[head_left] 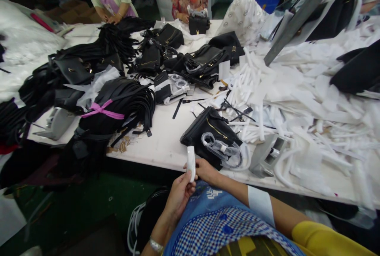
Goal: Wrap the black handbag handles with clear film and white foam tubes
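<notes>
Upright in front of my body is a flat white wrapped strip (191,163). My left hand (181,190) grips its lower end between thumb and fingers. Close against its right side is my right hand (205,171), its fingers bent together; whether they pinch the strip or something small behind it is hidden. Just beyond my hands, a black bag (208,129) with a gold zipper lies at the table's near edge. A plastic-wrapped coiled strap (224,151) rests on the bag's front.
Black bags and bundled straps (127,101) cover the table's left and middle. White wrapping strips (297,90) pile up on the right, near a grey tape dispenser (267,155). A slanted grey pole (297,18) stands at the right. Two people are across the white table (166,145).
</notes>
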